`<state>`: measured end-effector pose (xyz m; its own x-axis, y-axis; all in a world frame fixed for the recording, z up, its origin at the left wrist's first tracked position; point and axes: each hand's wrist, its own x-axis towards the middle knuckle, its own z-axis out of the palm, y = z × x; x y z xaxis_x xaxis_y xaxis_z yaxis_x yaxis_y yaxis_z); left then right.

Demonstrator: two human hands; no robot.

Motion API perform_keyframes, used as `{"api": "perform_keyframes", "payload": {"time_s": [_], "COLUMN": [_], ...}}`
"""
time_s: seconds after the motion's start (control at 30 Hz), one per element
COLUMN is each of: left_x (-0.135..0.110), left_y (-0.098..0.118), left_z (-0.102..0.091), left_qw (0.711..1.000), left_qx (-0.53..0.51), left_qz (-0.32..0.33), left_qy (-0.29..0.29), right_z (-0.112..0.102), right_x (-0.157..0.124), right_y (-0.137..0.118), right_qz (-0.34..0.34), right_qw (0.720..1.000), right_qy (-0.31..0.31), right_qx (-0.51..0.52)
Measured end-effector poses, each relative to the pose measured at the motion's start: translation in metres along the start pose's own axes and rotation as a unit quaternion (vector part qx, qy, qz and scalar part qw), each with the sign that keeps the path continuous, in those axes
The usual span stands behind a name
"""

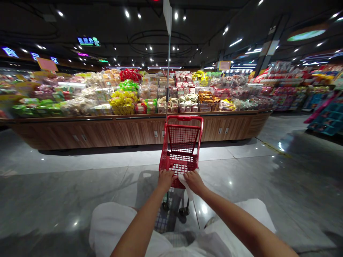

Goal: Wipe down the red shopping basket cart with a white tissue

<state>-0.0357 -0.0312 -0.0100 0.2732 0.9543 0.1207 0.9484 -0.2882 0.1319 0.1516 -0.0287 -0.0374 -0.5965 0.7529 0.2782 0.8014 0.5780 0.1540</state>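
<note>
- Red cart (180, 150) stands on the floor at the lower middle of the frame, in front of the person, with its basket of red wire mesh pointing toward the long display.
- Left hand (165, 180) is closed and grips the near rim of the cart.
- Right hand (194, 182) is also closed on the same rim, just beside the left hand, and it presses on white tissue (185, 186), which hangs down from under the palm.
- Thin pole (168, 71) with a white flag rises from the far end of the cart to the top of the frame.
- White clothes (112, 225) of the person fill the bottom of the frame, under both arms.
- Wooden display counter (134, 130) stands ahead, across the middle of the frame, well apart from the cart, and it carries many packed snacks (123, 103).
- Store shelves (284, 89) stand at the right side, and blue crates (327, 117) are near the right edge.
- Gray tile floor (80, 200) spreads under everything.
- Lit signs (88, 41) hang at the upper left.
</note>
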Motion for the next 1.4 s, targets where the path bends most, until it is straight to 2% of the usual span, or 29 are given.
{"api": "perform_keyframes", "payload": {"time_s": [0.13,0.23,0.3,0.4,0.47,0.53,0.63,0.7,0.8,0.9,1.0,1.07,1.13,1.23,1.4], "left_x": [-0.004,-0.009,-0.011,-0.013,-0.013,-0.011,-0.001,0.008,0.021,0.024,0.021,0.020,0.019,0.020,0.025], "left_y": [0.000,0.003,0.013,0.040,0.059,0.068,0.056,0.036,0.012,0.007,0.007,0.005,0.001,0.000,0.015], "left_z": [-0.005,-0.010,-0.013,-0.012,-0.007,-0.003,-0.003,-0.006,-0.006,-0.004,-0.003,-0.005,-0.007,-0.006,0.003], "left_qw": [1.000,1.000,1.000,0.999,0.998,0.993,0.984,0.985,0.987,0.987,0.989,0.990,0.990,0.990,0.994], "left_qx": [0.008,0.003,-0.001,-0.011,-0.031,-0.065,-0.075,-0.034,0.015,0.036,0.052,0.054,0.049,0.049,0.071], "left_qz": [-0.004,0.009,0.023,0.030,0.043,0.087,0.162,0.167,0.160,0.159,0.139,0.134,0.132,0.129,0.087], "left_qy": [-0.004,-0.010,-0.018,-0.028,-0.032,-0.038,-0.028,-0.007,-0.012,-0.008,-0.006,-0.012,-0.012,0.000,0.010], "right_z": [0.000,-0.002,-0.004,-0.008,-0.012,-0.017,-0.023,-0.024,-0.021,-0.012,-0.004,-0.001,-0.001,-0.006,-0.009], "right_x": [0.012,0.011,0.005,-0.011,-0.023,-0.035,-0.049,-0.052,-0.045,-0.027,-0.010,-0.005,-0.005,-0.013,-0.025], "right_y": [-0.017,-0.013,-0.001,0.026,0.048,0.070,0.097,0.105,0.092,0.049,0.003,-0.013,-0.015,0.002,0.026], "right_qz": [0.007,-0.026,-0.049,-0.063,-0.058,-0.041,-0.026,-0.038,-0.075,-0.101,-0.052,-0.009,0.000,-0.009,0.019], "right_qw": [1.000,0.999,0.998,0.997,0.996,0.995,0.993,0.994,0.992,0.991,0.997,0.998,0.998,0.997,0.994], "right_qy": [0.019,0.012,-0.004,-0.032,-0.055,-0.079,-0.094,-0.090,-0.086,-0.071,-0.029,0.000,0.012,0.011,0.026], "right_qx": [0.005,0.016,0.024,0.030,0.038,0.050,0.060,0.055,0.049,0.055,0.058,0.060,0.064,0.072,0.106]}}
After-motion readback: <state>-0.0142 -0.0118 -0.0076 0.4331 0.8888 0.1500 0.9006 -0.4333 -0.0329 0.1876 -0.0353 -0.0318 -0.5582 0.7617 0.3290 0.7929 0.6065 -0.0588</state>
